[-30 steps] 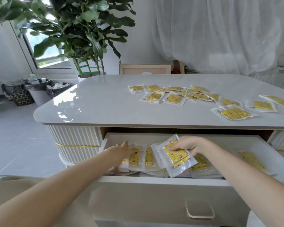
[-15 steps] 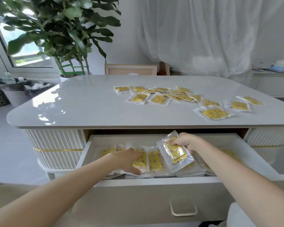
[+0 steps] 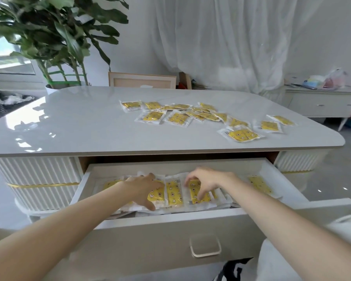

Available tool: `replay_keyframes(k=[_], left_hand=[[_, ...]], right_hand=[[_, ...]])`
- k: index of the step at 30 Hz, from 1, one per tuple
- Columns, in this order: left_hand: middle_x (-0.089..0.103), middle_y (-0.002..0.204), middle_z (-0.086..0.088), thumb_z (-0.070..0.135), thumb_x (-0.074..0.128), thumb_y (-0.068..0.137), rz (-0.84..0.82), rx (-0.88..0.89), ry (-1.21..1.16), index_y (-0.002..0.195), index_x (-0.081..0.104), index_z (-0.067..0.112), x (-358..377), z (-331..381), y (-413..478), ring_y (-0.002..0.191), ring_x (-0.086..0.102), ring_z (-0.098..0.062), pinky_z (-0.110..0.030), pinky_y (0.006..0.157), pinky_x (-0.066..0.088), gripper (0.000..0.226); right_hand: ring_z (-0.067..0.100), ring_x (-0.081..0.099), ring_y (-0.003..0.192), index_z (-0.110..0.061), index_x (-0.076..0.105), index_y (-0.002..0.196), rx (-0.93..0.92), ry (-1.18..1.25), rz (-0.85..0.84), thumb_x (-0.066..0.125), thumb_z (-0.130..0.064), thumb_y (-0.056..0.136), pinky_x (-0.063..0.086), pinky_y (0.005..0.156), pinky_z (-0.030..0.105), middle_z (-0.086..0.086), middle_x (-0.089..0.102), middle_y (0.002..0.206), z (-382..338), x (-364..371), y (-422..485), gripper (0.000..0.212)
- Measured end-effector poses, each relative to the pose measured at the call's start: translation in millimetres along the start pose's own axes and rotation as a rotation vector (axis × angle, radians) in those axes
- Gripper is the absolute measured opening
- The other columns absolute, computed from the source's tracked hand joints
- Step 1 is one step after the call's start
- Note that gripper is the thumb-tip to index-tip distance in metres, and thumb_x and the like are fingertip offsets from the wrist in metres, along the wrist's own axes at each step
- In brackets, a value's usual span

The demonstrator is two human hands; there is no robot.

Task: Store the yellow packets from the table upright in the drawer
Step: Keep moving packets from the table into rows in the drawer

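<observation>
Yellow packets (image 3: 241,135) mostly scattered flat, centre-right on bench (image 3: 79,122); row (image 3: 173,192) standing in open drawer (image 3: 190,162), lower middle. Left hand (image 3: 144,189) flat, fingers spread, propping row against toppling. Right hand (image 3: 205,179) curled, pinching end packet (image 3: 197,192), probably seating it upright.

Table (image 3: 89,122): 1. Drawer (image 3: 170,226): 1, with 1 handle (image 3: 205,254). Table packets (image 3: 242,135): about 15 by my count; several overlap, so not exact. Drawer packets (image 3: 174,192): 6 yellow faces showing, others hidden. Hands: 2, left hand (image 3: 144,189) and right hand (image 3: 207,181). Plant (image 3: 55,33): 1. Cabinet (image 3: 320,102): 1. Framed board (image 3: 142,80) behind table: 1.
</observation>
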State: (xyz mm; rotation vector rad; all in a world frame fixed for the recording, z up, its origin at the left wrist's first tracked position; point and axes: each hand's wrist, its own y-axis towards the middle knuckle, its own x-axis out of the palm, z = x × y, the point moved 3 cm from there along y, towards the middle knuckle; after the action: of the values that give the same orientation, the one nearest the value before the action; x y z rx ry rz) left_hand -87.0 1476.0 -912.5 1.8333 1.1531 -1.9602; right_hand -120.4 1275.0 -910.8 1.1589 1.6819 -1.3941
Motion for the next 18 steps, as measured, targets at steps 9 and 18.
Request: replay_keyframes(k=[9, 18], left_hand=[[0.023, 0.153, 0.0, 0.039, 0.064, 0.086, 0.014, 0.032, 0.021, 0.151, 0.012, 0.033, 14.0, 2.9, -0.1, 0.134, 0.037, -0.027, -0.041, 0.105, 0.04, 0.083], [0.021, 0.154, 0.001, 0.052, 0.057, 0.086, 0.025, 0.014, 0.048, 0.151, 0.009, 0.035, 6.2, 7.2, -6.1, 0.135, 0.031, -0.027, -0.045, 0.104, 0.039, 0.082]], right_hand=[[0.025, 0.031, 0.135, -0.032, 0.032, 0.141, -0.059, -0.244, -0.012, 0.085, -0.024, 0.066, 0.033, 0.11, 0.041, 0.003, 0.032, 0.146, -9.0, 17.4, 2.2, 0.093], [0.027, 0.021, 0.144, -0.027, 0.019, 0.152, -0.042, -0.344, -0.002, 0.084, -0.031, 0.067, 0.027, 0.115, 0.045, 0.004, 0.02, 0.157, -7.6, 14.4, 0.2, 0.107]])
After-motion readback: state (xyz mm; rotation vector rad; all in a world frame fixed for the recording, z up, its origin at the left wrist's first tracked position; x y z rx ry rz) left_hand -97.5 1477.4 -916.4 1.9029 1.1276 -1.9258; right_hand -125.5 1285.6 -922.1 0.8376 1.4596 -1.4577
